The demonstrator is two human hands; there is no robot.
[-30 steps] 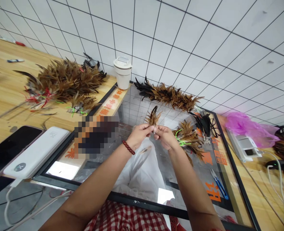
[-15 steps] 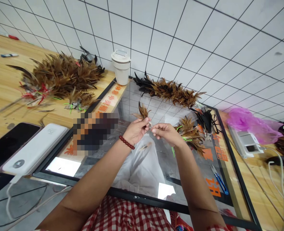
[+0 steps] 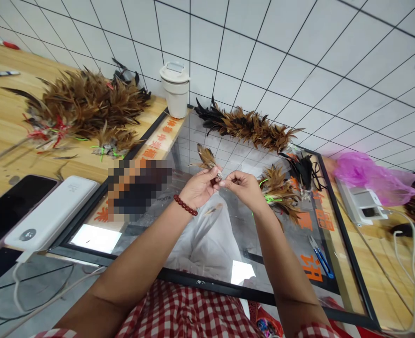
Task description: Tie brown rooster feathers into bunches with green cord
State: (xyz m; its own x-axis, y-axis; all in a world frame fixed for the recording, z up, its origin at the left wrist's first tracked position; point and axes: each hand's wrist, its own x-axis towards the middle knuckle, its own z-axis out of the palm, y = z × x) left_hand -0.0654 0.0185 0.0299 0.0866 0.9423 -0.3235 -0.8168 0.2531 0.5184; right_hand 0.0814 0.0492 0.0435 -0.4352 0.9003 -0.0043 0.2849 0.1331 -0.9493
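Note:
My left hand (image 3: 200, 186), with a beaded bracelet (image 3: 185, 205) at the wrist, pinches a small bunch of brown feathers (image 3: 206, 156) by its pale quill end. The feather tips point up and away from me. Close against that end, my right hand (image 3: 244, 189) is closed in a pinch; whatever lies between its fingertips is too small to make out. Both hands are above a glass panel in a black frame (image 3: 348, 244). Right of my right hand lies a feather bunch (image 3: 279, 188) tied with green string, beside black feathers (image 3: 300, 169).
A long row of feathers (image 3: 249, 126) lies along the wall side, near a white lidded cup (image 3: 175, 89). Piled feathers (image 3: 91, 101) cover the left table. Blue thread snips (image 3: 320, 258), glasses (image 3: 319, 177), a power bank (image 3: 52, 211), a phone (image 3: 17, 206) and a pink bag (image 3: 372, 176) surround the work.
The feather bunch has tilted a little to the left in my left hand. My right hand has turned slightly, its fingertips still at the quill end. The camera view has shifted a bit.

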